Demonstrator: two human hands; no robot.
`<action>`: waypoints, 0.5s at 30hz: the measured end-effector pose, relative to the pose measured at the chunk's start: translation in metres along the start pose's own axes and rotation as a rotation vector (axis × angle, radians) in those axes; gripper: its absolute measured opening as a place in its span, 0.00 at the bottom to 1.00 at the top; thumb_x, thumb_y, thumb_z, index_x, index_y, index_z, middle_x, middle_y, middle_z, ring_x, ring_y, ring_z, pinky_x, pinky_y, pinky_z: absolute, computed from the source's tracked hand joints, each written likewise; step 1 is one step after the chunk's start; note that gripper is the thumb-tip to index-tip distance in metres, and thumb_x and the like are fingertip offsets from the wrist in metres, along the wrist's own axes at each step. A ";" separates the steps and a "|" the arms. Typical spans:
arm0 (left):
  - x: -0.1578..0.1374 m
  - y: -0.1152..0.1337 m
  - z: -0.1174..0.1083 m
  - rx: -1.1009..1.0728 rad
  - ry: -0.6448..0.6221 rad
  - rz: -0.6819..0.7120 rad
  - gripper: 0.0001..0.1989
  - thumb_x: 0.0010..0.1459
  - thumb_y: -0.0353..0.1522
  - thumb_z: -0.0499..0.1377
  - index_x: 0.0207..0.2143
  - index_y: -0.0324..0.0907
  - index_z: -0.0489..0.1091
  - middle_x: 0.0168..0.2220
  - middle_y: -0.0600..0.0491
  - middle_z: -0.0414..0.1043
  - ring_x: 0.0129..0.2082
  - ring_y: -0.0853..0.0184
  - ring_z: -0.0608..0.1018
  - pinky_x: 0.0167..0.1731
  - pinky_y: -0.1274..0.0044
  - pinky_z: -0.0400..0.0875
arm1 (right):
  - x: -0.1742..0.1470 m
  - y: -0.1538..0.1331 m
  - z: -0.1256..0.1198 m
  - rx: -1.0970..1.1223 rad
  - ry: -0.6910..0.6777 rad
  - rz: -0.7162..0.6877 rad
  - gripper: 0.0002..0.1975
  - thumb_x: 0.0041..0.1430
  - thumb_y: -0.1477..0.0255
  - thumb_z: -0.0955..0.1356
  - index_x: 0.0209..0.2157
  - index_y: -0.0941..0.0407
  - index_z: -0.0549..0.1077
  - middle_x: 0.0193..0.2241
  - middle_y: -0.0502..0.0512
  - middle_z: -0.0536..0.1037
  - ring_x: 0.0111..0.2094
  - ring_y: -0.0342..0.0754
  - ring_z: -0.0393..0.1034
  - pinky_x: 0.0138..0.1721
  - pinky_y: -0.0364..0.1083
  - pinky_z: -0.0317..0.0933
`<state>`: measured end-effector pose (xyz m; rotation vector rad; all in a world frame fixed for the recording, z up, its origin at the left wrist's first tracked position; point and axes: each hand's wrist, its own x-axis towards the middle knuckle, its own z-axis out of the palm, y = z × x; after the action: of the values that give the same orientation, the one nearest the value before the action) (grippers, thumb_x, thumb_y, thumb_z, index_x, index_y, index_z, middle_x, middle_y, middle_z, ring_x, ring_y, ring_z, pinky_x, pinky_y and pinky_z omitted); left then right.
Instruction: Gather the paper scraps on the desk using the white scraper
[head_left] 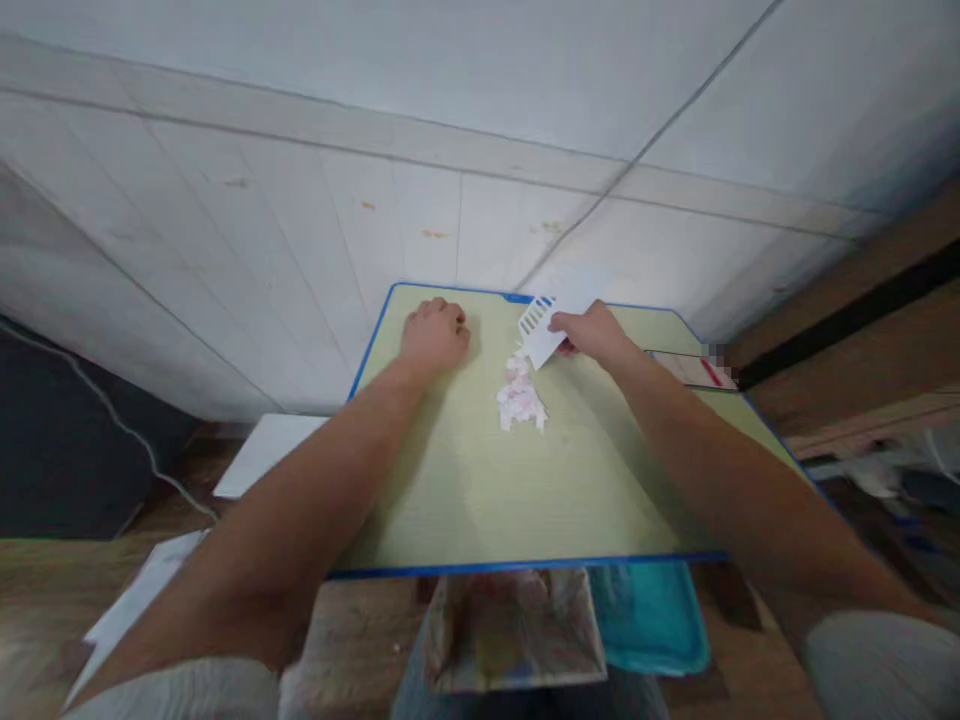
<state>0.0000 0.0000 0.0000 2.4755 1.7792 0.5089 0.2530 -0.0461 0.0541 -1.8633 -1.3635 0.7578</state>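
One broad, pale yellow surface, edged in blue, is spread beneath the fingers of the left hand and the right hand. The left hand is rested on it, perhaps for support; its fingers are loosely curled, and whether anything is held under them cannot be told. Below the near edge, on the wearer's side of the fingers, a brown box and a turquoise tray are seen, perhaps kept there to leave room above. A flat rectangular item is laid to the right of the right fingers, seemingly out of their way. A white slotted sheet is pinched between the right thumb and fingers, tilted, its slots left uncovered by the grip. Between the hands, nearer than the fingertips, ragged white scraps are heaped, apparently within easy reach.
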 end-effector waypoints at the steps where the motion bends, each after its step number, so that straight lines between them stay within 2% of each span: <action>1: 0.000 0.000 0.001 -0.003 0.006 0.005 0.20 0.76 0.28 0.59 0.62 0.34 0.86 0.65 0.32 0.82 0.70 0.39 0.80 0.71 0.52 0.78 | -0.006 0.002 -0.001 -0.005 -0.023 -0.016 0.08 0.55 0.78 0.73 0.23 0.55 0.75 0.19 0.55 0.77 0.20 0.49 0.71 0.22 0.47 0.67; 5: 0.000 -0.001 0.005 -0.041 0.033 0.010 0.19 0.76 0.27 0.59 0.60 0.36 0.86 0.63 0.33 0.83 0.69 0.39 0.81 0.69 0.51 0.78 | -0.032 0.005 -0.002 0.024 -0.050 -0.112 0.05 0.52 0.76 0.73 0.24 0.54 0.76 0.21 0.56 0.80 0.19 0.50 0.71 0.22 0.48 0.67; 7: 0.001 -0.002 0.006 -0.071 0.051 0.000 0.19 0.75 0.25 0.59 0.60 0.37 0.86 0.63 0.34 0.83 0.68 0.40 0.81 0.69 0.52 0.79 | -0.046 0.006 0.005 0.072 -0.043 -0.171 0.06 0.54 0.73 0.73 0.24 0.54 0.76 0.21 0.56 0.80 0.20 0.50 0.72 0.23 0.48 0.68; 9: 0.001 -0.003 0.007 -0.104 0.079 -0.017 0.21 0.74 0.24 0.58 0.60 0.38 0.86 0.64 0.34 0.83 0.68 0.41 0.81 0.69 0.53 0.78 | -0.060 0.007 0.017 0.119 -0.120 -0.206 0.08 0.56 0.70 0.74 0.24 0.53 0.77 0.21 0.57 0.81 0.19 0.50 0.73 0.23 0.49 0.70; 12: 0.001 -0.005 0.008 -0.137 0.117 -0.035 0.21 0.72 0.22 0.58 0.59 0.40 0.86 0.64 0.36 0.83 0.69 0.42 0.81 0.70 0.54 0.77 | -0.074 0.013 0.034 0.129 -0.247 -0.191 0.10 0.58 0.66 0.74 0.24 0.53 0.77 0.21 0.58 0.82 0.18 0.50 0.73 0.22 0.49 0.69; 15: 0.001 -0.005 0.009 -0.137 0.116 -0.028 0.21 0.72 0.22 0.58 0.59 0.40 0.86 0.63 0.36 0.84 0.69 0.42 0.80 0.69 0.54 0.77 | -0.080 0.023 0.032 0.108 -0.206 -0.157 0.10 0.55 0.65 0.73 0.23 0.53 0.76 0.19 0.57 0.80 0.15 0.48 0.68 0.18 0.47 0.64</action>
<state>-0.0015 0.0036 -0.0098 2.3703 1.7511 0.7598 0.2185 -0.1209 0.0210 -1.6086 -1.5446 0.9425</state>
